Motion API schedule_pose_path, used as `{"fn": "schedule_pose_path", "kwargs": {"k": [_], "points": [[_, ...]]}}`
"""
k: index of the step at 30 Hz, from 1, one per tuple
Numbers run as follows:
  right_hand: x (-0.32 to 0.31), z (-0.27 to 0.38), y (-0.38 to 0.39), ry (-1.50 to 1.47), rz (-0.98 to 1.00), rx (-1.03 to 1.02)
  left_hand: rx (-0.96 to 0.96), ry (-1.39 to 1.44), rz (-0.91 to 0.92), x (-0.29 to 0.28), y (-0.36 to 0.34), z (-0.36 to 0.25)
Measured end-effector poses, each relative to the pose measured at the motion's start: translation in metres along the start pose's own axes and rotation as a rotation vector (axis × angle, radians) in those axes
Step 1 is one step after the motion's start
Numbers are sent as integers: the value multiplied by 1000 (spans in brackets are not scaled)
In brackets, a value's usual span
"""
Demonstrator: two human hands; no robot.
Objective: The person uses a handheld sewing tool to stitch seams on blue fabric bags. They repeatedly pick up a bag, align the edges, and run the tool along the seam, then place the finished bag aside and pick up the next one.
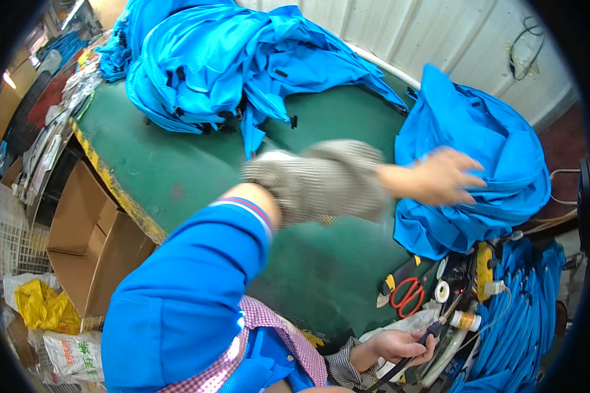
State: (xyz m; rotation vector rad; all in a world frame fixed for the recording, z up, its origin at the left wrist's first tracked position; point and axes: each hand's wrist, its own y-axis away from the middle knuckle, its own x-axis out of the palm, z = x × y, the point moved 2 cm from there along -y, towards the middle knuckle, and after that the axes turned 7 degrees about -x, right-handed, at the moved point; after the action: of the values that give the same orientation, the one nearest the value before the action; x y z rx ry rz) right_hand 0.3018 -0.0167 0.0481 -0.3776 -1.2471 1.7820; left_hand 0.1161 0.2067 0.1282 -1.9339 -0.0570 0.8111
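Observation:
My left arm stretches across the table to the right. Its hand [436, 177], blurred by motion, has fingers apart over a bunched pile of bright blue fabric [475, 144]; whether it touches the cloth I cannot tell. Low in the picture, my right hand [400, 347] is closed around a soldering iron [431, 333] with a dark handle, a thin metal tip and what looks like a cord trailing down. Near it lie red-handled scissors [407, 296], a yellow-and-black utility knife [402, 274] and a white tape roll [442, 291].
A larger heap of blue fabric [223, 62] covers the far side of the green table [308, 268]. Several blue pieces [521, 314] hang at the right, by a yellow power strip [484, 268] and small bottle [465, 320]. At left stands an open cardboard box [88, 242].

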Motion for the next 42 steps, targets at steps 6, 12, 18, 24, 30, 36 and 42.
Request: {"fn": "schedule_pose_path", "kwargs": {"k": [6,12,18,24,30,36,42], "points": [[28,8,27,-132,91,114,-1021,-17,-624,-262,257,131],[69,41,37,-294,288,68,-1396,885,-800,-213,282,124],[51,49,33,-227,388,29,-1384,1465,-1121,-195,205,191],[38,48,28,-150,400,113,-1200,1540,-1549,-263,148,216],[51,52,39,-221,458,127,-1079,1374,-1413,-199,139,133],[48,55,33,-301,389,33,-1241,1324,-1369,-167,232,191],[44,56,37,-324,415,113,-1364,824,-560,-251,209,92]]}}
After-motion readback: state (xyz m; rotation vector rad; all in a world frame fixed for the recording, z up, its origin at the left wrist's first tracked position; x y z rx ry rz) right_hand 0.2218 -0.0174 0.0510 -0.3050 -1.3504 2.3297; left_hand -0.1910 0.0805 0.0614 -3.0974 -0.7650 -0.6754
